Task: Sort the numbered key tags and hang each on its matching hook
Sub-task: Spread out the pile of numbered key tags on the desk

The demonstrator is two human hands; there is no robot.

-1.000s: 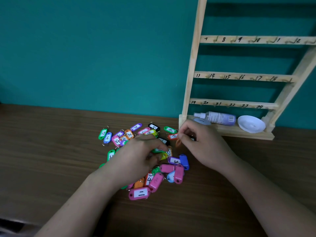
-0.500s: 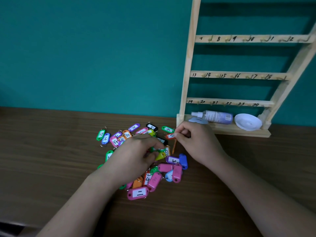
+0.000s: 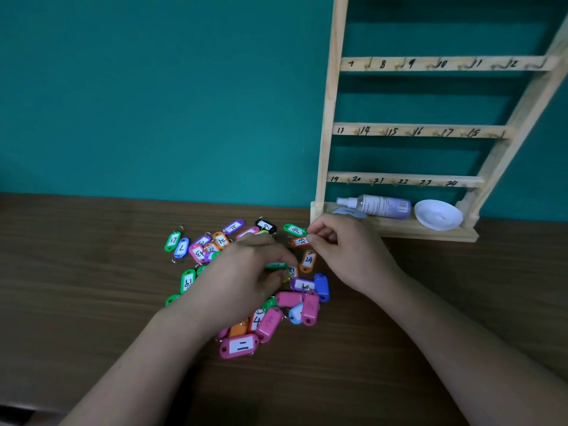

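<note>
A heap of coloured numbered key tags (image 3: 246,345) lies on the brown table. My left hand (image 3: 242,281) rests on the heap, its fingers closed on a green tag (image 3: 276,265) whose number is hidden. My right hand (image 3: 350,256) is to the right of the heap, fingertips pinched above the orange tag 24 (image 3: 308,261), which seems to hang from them by its ring, face towards me. A red tag 23 (image 3: 299,241) and a green tag 9 (image 3: 293,230) lie just beside those fingertips. The wooden hook rack (image 3: 329,118) leans on the wall, with empty numbered hooks and label 24 (image 3: 451,183) on its lowest rail.
On the rack's bottom shelf lie a purple spray bottle (image 3: 381,206) and a white dish (image 3: 438,215). A teal wall stands behind the table (image 3: 76,272). The rack's base sits right behind my right hand.
The orange tag in my right hand has turned from edge-on to face-on, showing 24. My left hand has stayed on the heap with the green tag.
</note>
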